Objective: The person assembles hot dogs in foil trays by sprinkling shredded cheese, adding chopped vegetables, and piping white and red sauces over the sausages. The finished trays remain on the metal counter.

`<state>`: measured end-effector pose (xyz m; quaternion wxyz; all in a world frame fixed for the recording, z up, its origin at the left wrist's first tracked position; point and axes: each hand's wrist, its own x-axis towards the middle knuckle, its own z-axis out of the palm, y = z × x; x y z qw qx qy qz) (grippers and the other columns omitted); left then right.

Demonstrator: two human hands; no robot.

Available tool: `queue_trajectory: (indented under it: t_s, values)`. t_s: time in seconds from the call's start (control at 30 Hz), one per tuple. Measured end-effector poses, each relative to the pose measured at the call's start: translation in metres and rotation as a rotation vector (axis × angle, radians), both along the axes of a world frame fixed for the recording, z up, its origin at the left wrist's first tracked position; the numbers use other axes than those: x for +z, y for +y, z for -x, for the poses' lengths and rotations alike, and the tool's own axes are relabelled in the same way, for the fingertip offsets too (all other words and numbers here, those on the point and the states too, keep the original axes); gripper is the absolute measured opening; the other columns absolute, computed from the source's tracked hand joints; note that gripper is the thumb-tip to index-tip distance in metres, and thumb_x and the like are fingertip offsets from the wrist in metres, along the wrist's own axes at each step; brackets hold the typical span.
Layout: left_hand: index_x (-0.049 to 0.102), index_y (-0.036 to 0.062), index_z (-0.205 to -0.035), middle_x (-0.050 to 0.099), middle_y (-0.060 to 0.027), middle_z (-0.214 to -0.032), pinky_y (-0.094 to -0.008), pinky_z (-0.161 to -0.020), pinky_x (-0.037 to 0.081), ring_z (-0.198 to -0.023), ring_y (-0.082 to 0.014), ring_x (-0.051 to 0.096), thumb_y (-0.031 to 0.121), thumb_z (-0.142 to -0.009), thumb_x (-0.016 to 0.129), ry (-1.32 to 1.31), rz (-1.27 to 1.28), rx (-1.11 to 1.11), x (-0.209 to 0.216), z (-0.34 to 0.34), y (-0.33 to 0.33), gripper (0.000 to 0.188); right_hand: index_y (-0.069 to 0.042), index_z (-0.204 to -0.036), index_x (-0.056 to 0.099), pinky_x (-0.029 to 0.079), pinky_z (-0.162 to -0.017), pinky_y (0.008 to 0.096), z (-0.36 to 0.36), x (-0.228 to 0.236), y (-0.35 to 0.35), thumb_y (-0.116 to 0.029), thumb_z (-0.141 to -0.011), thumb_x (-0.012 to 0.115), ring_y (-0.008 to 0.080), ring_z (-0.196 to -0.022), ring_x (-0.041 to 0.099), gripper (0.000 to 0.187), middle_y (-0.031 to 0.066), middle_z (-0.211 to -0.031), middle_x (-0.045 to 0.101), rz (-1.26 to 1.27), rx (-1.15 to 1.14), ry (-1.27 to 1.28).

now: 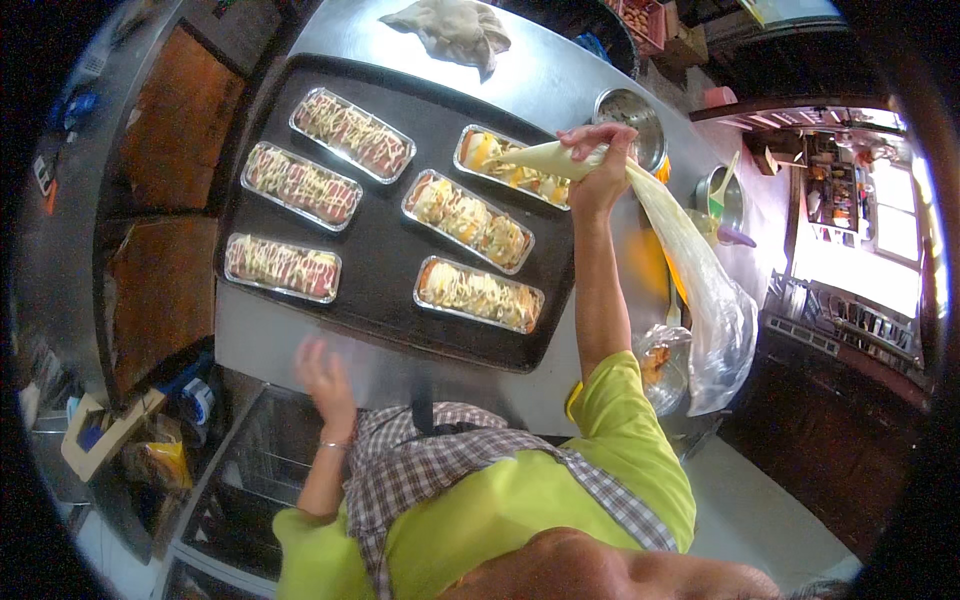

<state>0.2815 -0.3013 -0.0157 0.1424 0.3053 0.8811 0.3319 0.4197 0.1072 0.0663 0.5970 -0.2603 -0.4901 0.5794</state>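
My right hand (600, 165) is closed around a clear piping bag (706, 290) filled with a pale cream-coloured mix. The bag's tip lies over the far right foil loaf pan (553, 188), and its loose end trails down past my forearm. Several foil pans sit in two columns on a large black baking tray (380, 262). Pans in the left column, such as the nearest foil pan (283, 268), hold pinkish slices under pale drizzle. Those on the right, like the middle foil pan (468, 222), have yellow and white toppings. My left hand (325, 380), blurred, hovers off the tray's near edge, fingers stretched and holding nothing visible.
A crumpled cloth (452, 32) lies beyond the tray on the metal table (545, 50). To the right stand a steel bowl (632, 120), a steel pot (722, 190) with a green-ended utensil, and a plastic bag of brown bits (660, 365). Wooden-fronted cabinets (160, 300) flank the left.
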Motion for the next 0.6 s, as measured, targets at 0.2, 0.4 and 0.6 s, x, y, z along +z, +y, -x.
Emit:
queue_trajectory:
  t_s: [0.2,0.4,0.6]
  values:
    - [0.040,0.0043,-0.124,0.033,-0.0173,-0.133,-0.0470,-0.102,0.020,-0.123,-0.0326,0.030,0.020,-0.089,0.046,0.329,0.248,0.363,-0.055,0.027,-0.032,0.039,-0.003,-0.073,0.047,0.049,-0.066,0.0367,0.029,-0.019,0.011,-0.041,-0.093,0.040,0.0180,-0.056,0.054,0.044,0.0071,-0.053,0.048,-0.105,0.144,-0.103]
    - [0.039,0.0040,-0.125,0.030,-0.0161,-0.136,-0.0483,-0.104,0.017,-0.126,-0.0320,0.027,0.020,-0.090,0.044,0.392,0.314,0.383,-0.061,0.025,-0.026,0.039,-0.003,-0.072,0.047,0.049,-0.066,0.0365,0.042,-0.033,0.022,-0.045,-0.091,0.043,0.0165,-0.055,0.053,0.046,0.0069,-0.053,0.048,-0.139,0.149,-0.212]
    - [0.039,0.0042,-0.126,0.030,-0.0165,-0.136,-0.0490,-0.104,0.016,-0.127,-0.0318,0.026,0.020,-0.089,0.044,0.394,0.343,0.374,-0.066,0.026,-0.028,0.040,-0.005,-0.072,0.045,0.049,-0.061,0.0392,0.037,-0.038,0.049,-0.040,-0.093,0.040,0.0181,-0.051,0.050,0.041,0.0040,-0.050,0.042,-0.130,0.051,-0.182]
